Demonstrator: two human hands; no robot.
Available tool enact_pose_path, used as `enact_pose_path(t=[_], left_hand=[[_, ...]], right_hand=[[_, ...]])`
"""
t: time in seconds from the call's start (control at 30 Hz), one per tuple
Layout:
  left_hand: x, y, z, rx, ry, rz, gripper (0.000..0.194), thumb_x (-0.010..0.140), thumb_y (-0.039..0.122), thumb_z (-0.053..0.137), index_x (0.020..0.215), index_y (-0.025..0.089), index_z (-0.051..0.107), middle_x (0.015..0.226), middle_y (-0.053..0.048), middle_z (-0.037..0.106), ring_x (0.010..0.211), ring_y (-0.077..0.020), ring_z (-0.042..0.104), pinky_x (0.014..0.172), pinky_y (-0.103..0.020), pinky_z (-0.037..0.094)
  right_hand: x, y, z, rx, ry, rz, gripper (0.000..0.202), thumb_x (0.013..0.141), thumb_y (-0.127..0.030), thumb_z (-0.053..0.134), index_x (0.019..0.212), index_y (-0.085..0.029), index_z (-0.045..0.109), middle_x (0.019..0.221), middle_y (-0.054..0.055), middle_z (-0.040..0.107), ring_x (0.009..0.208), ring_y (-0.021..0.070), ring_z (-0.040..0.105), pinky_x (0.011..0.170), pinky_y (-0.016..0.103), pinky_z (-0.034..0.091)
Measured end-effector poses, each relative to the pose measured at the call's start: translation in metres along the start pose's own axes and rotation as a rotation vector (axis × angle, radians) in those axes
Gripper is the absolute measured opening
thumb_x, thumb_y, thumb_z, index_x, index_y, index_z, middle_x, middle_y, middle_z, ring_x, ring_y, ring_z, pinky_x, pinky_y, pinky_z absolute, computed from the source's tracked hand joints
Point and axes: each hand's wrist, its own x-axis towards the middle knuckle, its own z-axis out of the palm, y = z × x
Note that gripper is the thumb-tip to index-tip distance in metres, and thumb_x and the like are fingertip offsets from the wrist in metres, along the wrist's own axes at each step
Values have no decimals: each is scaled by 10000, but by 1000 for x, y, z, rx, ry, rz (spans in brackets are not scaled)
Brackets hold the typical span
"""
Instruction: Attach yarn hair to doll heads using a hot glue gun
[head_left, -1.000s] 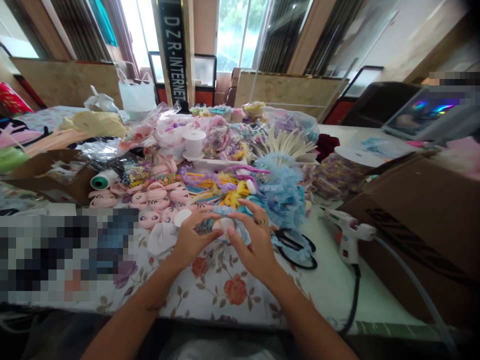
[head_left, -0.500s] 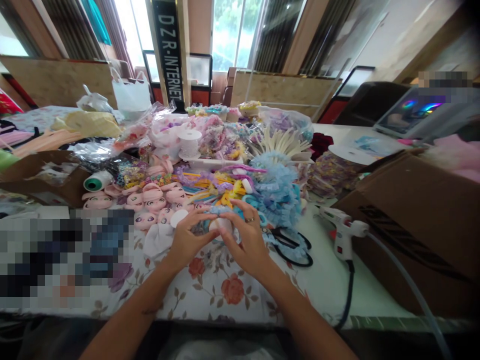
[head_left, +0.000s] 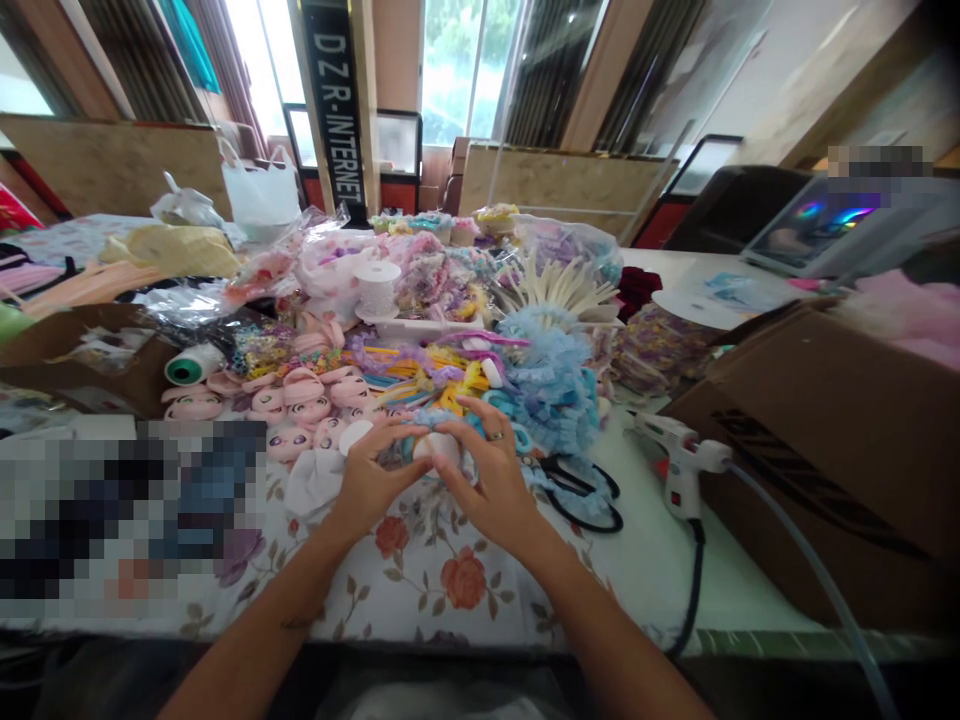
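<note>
Near the middle of the table, a small craft piece with a round white disc (head_left: 435, 447) and pale blue ruffled trim is held between both hands. My left hand (head_left: 371, 480) grips its left side, fingers curled over the top and thumb at the disc. From the right, my right hand (head_left: 491, 475), with a ring on one finger, closes on the same piece. Pink doll heads (head_left: 307, 400) with drawn faces lie to the left of the hands. Blue ruffled trim (head_left: 551, 380) is heaped behind and to the right.
Black-handled scissors (head_left: 581, 493) lie right of my right hand. Farther right are a white glue gun (head_left: 679, 465) with its cord and a large cardboard box (head_left: 832, 450). A white spool (head_left: 376, 290), bagged trims and a green-cored thread roll (head_left: 187, 368) stand behind.
Both hands stay at the same spot on the piece; the white disc shows a little more between them. The view has shifted very slightly.
</note>
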Motion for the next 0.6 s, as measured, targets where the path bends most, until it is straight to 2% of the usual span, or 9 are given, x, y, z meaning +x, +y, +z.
enact_pose_path(t=[0.1,0.27,0.5,0.6], left_hand=[[0,0,-1,4,-6,-19,257,689,311,764,928,223,731,1019,-70,717,1049,-246,616,974,-423,447],[0,1,-1,21,1,-64,271,661,318,782,911,222,736,987,-67,725,1061,-261,606,983,-437,435],[0,0,0,-2,1,-15,255,669,305,774,909,229,738,996,-63,722,1031,-246,625,952,-409,461],[2,2,-1,2,2,-61,265,663,307,778,912,224,736,977,-57,722,1043,-246,612,983,-412,433]], right_hand=[[0,0,-2,62,26,-11,284,866,-298,567,1135,-220,613,1326,116,460,1282,272,388,1069,453,305],[-2,2,-5,119,155,-8,261,860,-273,555,1107,-204,604,1253,122,491,1228,263,440,1038,443,339],[-2,3,1,25,13,-13,282,840,-294,597,1109,-216,623,1325,123,451,1290,296,371,1069,481,301],[-3,3,-1,72,91,-38,308,844,-276,585,1149,-233,593,1300,117,472,1253,282,419,1050,482,329]])
